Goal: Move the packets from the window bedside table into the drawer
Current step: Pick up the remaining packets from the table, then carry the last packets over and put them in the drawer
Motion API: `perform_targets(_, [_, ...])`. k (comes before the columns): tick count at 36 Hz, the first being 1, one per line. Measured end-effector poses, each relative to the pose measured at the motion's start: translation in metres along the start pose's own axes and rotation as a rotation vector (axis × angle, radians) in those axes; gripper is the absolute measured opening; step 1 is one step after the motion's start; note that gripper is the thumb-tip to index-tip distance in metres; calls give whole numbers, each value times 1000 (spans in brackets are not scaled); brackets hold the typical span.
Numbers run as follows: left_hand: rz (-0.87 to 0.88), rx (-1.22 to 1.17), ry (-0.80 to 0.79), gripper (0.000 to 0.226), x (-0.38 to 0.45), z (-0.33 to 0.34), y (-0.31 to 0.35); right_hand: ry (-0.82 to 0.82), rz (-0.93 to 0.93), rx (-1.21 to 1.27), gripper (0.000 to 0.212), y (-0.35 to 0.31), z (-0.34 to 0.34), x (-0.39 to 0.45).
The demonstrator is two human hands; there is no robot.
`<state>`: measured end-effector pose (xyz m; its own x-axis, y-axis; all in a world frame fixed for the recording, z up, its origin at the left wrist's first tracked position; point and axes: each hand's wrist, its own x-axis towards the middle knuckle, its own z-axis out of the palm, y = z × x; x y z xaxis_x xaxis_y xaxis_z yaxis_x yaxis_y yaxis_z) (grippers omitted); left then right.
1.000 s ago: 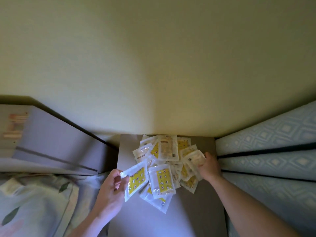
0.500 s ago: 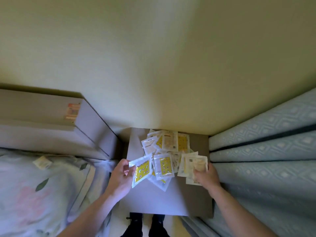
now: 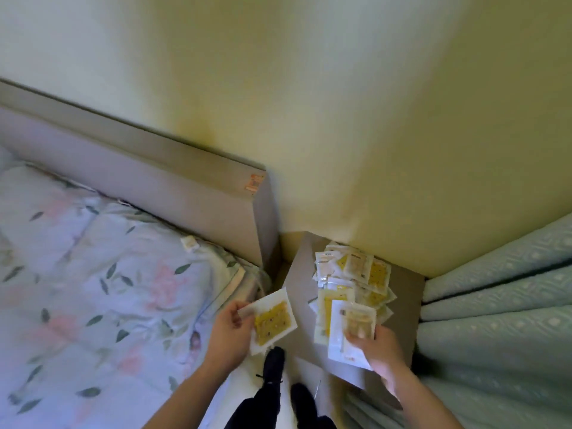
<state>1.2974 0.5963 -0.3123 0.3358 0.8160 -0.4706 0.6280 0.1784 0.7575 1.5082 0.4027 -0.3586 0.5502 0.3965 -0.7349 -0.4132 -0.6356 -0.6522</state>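
A pile of white and yellow packets lies on the grey bedside table in the corner by the wall. My left hand grips one yellow-centred packet, lifted off the table over its left edge. My right hand pinches a small stack of packets at the table's near side, raised from the pile. No drawer shows in this view.
A bed with a floral quilt and a grey headboard lies to the left. Pale green patterned curtains hang close on the right. My dark shoes stand on the floor in front of the table.
The view has tilted down and pulled back. Both hands have drawn their packets toward me, away from the pile; the left packet now hangs past the table's left edge.
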Motion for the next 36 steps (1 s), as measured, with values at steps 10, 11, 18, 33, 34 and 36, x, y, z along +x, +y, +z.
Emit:
perform_targets(10, [-174, -276, 267, 6, -109, -68, -68, -253, -174, -295, 20, -27, 40, -49])
perform_targets(11, [-182, -296, 303, 7, -120, -75, -74, -284, -185, -318, 21, -30, 50, -57])
perform_targets(18, [-267, -406, 560, 7, -211, -132, -130, -544, -306, -537, 22, -28, 137, -119])
perform_targets(33, [-289, -665, 964, 13, -476, -238, -312, -875, -626, -806, 4, 99, 337, -345])
perform_targets(34, [-282, -677, 987, 12, -494, -245, -327, -895, -632, -804, 4, 114, 348, -363])
perform_targets(36, [-274, -701, 1041, 12, -528, -259, -356, -938, -629, -797, 7, 142, 368, -396])
